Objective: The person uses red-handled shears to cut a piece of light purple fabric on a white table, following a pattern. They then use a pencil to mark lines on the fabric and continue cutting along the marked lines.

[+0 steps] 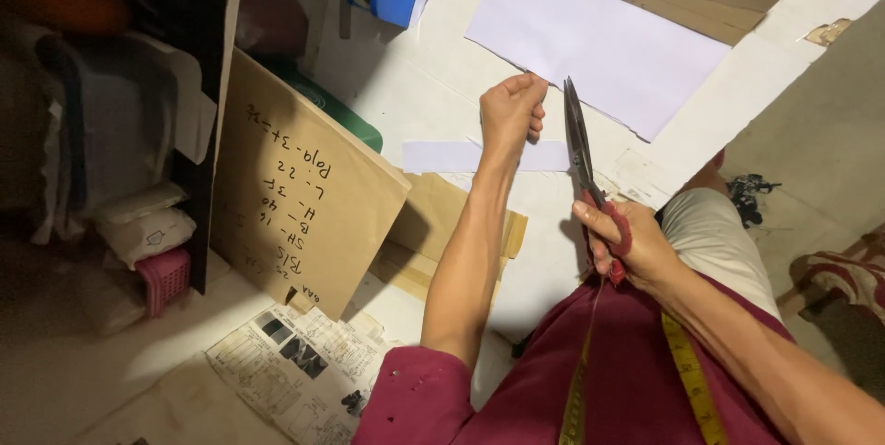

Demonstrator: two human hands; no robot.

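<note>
Your left hand [513, 113] pinched a white strip [479, 156]; your right hand [627, 247] gripped red-handled scissors [583, 159].

Your left fingers were closed on the strip's near end, where it met the large white sheet [599, 44]. Your right fingers were wrapped through the handles, blades nearly together and pointing away from you, just beside the left hand. The strip was long, narrow and pale, lying flat on the white work surface [415, 85], running leftward from your grip. A brown envelope [295, 187] with handwriting lay well left of it, printed paper [295, 362] nearer you. A yellow tape measure [687, 362] hung over your maroon garment. Your left forearm crossed over folded brown paper [424, 233].
</note>
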